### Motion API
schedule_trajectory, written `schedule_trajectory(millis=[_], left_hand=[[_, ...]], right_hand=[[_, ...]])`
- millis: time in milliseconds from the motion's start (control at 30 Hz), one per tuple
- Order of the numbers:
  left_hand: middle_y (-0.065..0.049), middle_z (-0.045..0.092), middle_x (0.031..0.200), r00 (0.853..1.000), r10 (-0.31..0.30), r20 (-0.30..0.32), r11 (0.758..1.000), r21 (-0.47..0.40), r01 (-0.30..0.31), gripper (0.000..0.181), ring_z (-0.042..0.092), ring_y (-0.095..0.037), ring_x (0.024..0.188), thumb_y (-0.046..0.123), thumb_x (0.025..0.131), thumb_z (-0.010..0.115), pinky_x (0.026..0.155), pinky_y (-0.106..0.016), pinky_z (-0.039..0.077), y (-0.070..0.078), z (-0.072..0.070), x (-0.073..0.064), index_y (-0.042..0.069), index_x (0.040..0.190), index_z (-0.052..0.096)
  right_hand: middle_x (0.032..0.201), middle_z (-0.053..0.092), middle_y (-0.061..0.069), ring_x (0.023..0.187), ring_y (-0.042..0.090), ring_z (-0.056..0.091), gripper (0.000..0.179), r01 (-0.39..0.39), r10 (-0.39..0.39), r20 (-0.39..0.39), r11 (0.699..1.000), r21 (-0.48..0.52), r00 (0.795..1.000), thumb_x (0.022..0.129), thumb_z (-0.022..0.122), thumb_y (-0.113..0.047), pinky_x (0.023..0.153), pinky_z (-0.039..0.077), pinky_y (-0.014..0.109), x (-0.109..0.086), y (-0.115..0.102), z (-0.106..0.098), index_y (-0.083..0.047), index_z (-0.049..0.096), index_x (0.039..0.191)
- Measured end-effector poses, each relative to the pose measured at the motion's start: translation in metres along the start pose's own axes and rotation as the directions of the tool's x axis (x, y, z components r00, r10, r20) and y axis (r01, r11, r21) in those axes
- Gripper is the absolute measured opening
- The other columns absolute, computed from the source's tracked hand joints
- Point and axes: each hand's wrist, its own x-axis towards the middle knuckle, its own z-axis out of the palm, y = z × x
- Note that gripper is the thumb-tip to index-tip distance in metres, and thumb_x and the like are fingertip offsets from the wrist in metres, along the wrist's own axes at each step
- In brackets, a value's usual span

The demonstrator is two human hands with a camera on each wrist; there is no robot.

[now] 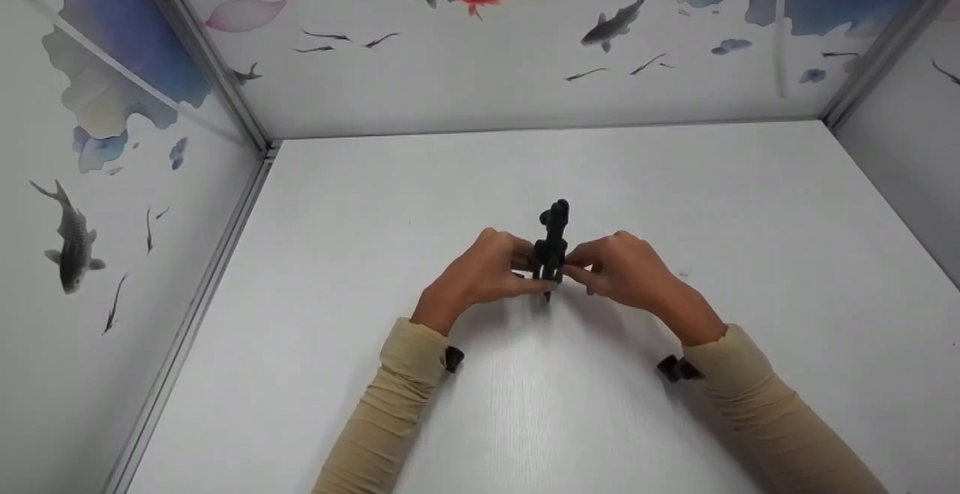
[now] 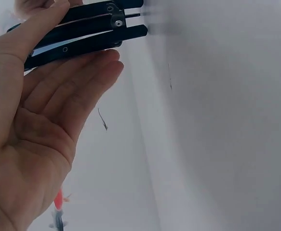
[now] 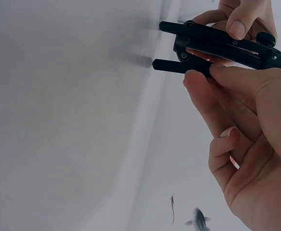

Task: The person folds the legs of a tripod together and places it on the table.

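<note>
A small black mini tripod [image 1: 553, 242] stands near the middle of the table between both hands, its legs folded close together and pointing down. My left hand [image 1: 480, 272] holds it from the left, with the thumb across one leg and the fingers on the other side. From the right, my right hand [image 1: 628, 272] pinches one leg between thumb and index finger. In the right wrist view, the tripod's legs [image 3: 171, 66] end just at or above the tabletop; contact is hard to tell. A round knob [image 3: 265, 39] shows near its upper end.
The white tabletop [image 1: 375, 201] is bounded by a back wall [image 1: 517, 58] and side walls printed with fish. Metal framing [image 1: 195, 314] runs along the left edge. A small black device [image 1: 453, 359] is on the left cuff, another [image 1: 679, 368] on the right.
</note>
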Motion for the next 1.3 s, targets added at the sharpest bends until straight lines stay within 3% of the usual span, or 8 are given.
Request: schedule_trajectory(millis=[233,500,800,1000,1300], left_hand=[[0.002,0.085,0.104,1.000,0.015,-0.007,0.999,-0.039,-0.016,0.031,0.081,-0.007,0.095,0.027,0.092,0.089,0.089,-0.024,0.063,-0.0024,0.0017,-0.0007,0.012,0.118,0.083],[0.002,0.084,0.109,0.999,0.043,-0.009,0.993,-0.110,-0.043,0.033,0.081,-0.006,0.102,0.019,0.092,0.087,0.092,-0.020,0.062,-0.0049,0.0044,-0.0011,0.008,0.123,0.081],[0.003,0.084,0.110,0.999,0.045,-0.002,0.995,-0.087,-0.045,0.032,0.079,0.001,0.099,0.020,0.093,0.087,0.093,-0.025,0.063,-0.0068,0.0054,-0.0013,0.009,0.122,0.080],[0.002,0.084,0.108,0.999,0.042,0.004,0.995,-0.087,-0.041,0.032,0.079,-0.002,0.097,0.018,0.093,0.087,0.090,-0.023,0.063,-0.0062,0.0047,-0.0019,0.007,0.122,0.079],[-0.003,0.084,0.105,1.000,0.026,0.014,0.995,-0.093,-0.025,0.035,0.081,-0.011,0.096,0.017,0.093,0.087,0.092,-0.035,0.065,-0.0061,0.0044,-0.0005,0.002,0.123,0.078]], right_hand=[[0.088,0.084,0.000,0.061,0.000,0.069,0.010,0.040,-0.040,-0.007,0.999,0.004,0.999,0.101,0.079,-0.020,0.059,0.052,0.024,-0.0006,0.0011,0.0015,-0.015,0.086,0.107],[0.088,0.084,0.002,0.062,0.001,0.072,0.008,0.063,-0.063,-0.009,0.997,0.038,0.998,0.102,0.078,-0.017,0.063,0.053,0.025,-0.0012,0.0018,0.0035,-0.015,0.085,0.105],[0.089,0.084,0.004,0.062,0.003,0.073,0.008,0.065,-0.064,-0.012,0.993,0.098,0.998,0.102,0.077,-0.014,0.061,0.053,0.023,-0.0016,0.0044,0.0066,-0.014,0.084,0.104],[0.089,0.085,0.003,0.062,0.002,0.074,0.008,0.063,-0.063,-0.006,0.988,0.141,0.998,0.102,0.076,-0.014,0.065,0.055,0.024,-0.0008,0.0072,0.0089,-0.014,0.084,0.105],[0.092,0.085,0.006,0.065,0.007,0.077,0.010,0.016,-0.025,0.030,0.966,0.257,0.999,0.103,0.074,-0.010,0.065,0.058,0.024,-0.0001,0.0065,0.0077,-0.012,0.084,0.104]])
